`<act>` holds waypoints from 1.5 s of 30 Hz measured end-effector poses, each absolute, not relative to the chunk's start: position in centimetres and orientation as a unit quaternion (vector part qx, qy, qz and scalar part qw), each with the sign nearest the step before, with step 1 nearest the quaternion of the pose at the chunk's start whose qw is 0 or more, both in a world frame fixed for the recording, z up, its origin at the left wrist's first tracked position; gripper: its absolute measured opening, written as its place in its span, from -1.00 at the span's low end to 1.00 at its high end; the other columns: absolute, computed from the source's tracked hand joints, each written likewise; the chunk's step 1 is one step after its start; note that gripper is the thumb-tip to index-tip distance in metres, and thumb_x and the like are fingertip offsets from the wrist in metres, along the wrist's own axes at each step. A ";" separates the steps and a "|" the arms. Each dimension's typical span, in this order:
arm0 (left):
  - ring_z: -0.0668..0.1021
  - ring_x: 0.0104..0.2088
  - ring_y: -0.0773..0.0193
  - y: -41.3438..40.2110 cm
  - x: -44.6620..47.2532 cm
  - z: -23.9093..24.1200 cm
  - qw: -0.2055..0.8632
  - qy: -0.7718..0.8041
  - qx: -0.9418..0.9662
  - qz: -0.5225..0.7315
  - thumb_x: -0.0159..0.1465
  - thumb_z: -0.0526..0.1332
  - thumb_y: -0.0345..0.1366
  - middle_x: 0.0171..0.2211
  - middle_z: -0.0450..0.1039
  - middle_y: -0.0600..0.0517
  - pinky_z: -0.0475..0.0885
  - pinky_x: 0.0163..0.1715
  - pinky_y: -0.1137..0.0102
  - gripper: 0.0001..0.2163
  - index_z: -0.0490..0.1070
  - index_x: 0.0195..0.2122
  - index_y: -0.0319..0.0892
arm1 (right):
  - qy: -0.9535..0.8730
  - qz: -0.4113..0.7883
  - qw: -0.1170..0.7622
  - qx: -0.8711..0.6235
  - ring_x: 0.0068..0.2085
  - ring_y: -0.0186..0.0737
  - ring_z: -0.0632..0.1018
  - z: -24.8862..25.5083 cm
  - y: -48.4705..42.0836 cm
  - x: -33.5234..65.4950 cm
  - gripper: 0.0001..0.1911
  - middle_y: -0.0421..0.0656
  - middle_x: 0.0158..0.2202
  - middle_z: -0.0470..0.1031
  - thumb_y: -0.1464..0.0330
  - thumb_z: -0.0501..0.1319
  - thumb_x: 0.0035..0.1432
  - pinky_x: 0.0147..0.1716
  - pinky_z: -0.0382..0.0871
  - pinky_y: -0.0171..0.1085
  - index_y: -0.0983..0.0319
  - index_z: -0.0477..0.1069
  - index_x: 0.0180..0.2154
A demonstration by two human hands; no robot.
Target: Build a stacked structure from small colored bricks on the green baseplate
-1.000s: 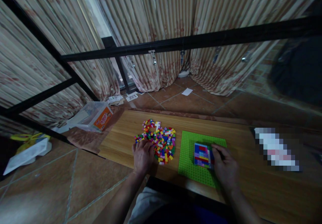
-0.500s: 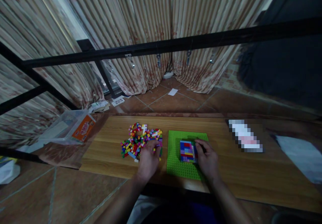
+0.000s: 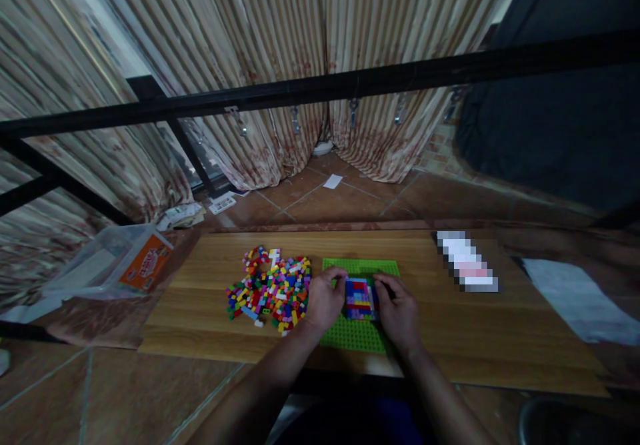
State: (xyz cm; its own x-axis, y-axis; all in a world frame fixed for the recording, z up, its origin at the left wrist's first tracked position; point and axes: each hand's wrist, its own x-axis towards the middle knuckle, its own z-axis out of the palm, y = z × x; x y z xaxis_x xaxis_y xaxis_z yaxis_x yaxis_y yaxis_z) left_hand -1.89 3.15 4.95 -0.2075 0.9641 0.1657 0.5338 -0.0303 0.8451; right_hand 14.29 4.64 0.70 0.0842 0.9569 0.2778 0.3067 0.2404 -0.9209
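Observation:
A bright green studded baseplate (image 3: 357,343) lies on the low wooden table, with a small rectangular build of coloured toy bricks (image 3: 359,300) on it, mostly in blue, red and yellow. At the build's left upper corner is my left hand (image 3: 326,300), its thumb and fingers pinched together. Whatever sits between those fingertips is too small to make out. My right hand (image 3: 400,312) is closed in a pinch at the right edge of the build, over the plate; its fingertips hide what they grip. A loose heap of mixed toy bricks (image 3: 280,288) spreads left of the plate.
On the table's right lies a blurred-out phone-like object (image 3: 467,262), with a white sheet (image 3: 580,295) beyond it. A clear plastic box (image 3: 100,258) with an orange label stands at the left. Behind the table runs a black metal bar (image 3: 280,92) before curtains (image 3: 280,25).
My left hand has moved right, from the edge of the brick heap to the left side of the build. My right hand stays at the build's right edge. The view has shifted slightly right.

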 end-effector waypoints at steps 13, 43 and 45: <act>0.61 -0.13 0.29 3.4 -1.9 5.3 0.256 0.625 0.620 0.399 0.21 0.15 -0.52 -0.20 0.61 0.06 0.49 0.00 0.33 -0.76 0.53 -0.20 -0.11 | -0.589 0.325 0.521 -0.525 -0.10 -0.11 0.52 0.8 4.6 14.2 -0.71 -0.06 -0.15 0.54 0.19 0.12 0.22 -0.02 0.37 -0.09 0.19 0.54 -0.22; 0.64 -0.31 0.31 6.3 -3.2 5.8 0.314 0.627 0.651 0.291 0.13 0.18 -0.51 -0.33 0.63 0.05 0.54 -0.16 0.41 -0.77 0.58 -0.30 -0.14 | -0.592 0.320 0.518 -0.528 -0.11 -0.10 0.52 0.6 4.7 14.2 -0.71 -0.05 -0.16 0.53 0.20 0.11 0.22 -0.03 0.36 -0.08 0.20 0.53 -0.22; 0.63 -0.25 0.29 5.6 -3.1 5.9 0.313 0.622 0.652 0.299 0.16 0.16 -0.50 -0.27 0.63 0.03 0.52 -0.10 0.39 -0.77 0.57 -0.26 -0.15 | -0.594 0.321 0.516 -0.527 -0.11 -0.10 0.52 0.5 4.7 14.2 -0.71 -0.05 -0.16 0.53 0.20 0.11 0.22 -0.02 0.36 -0.08 0.21 0.53 -0.22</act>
State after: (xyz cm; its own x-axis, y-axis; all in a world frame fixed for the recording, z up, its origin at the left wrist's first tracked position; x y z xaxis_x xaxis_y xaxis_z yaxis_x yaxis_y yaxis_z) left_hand -3.08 5.60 5.85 0.0457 0.9990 0.0012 0.6246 -0.0295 0.7804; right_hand 14.21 4.73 0.53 0.0894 0.9573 0.2749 0.2952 0.2382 -0.9253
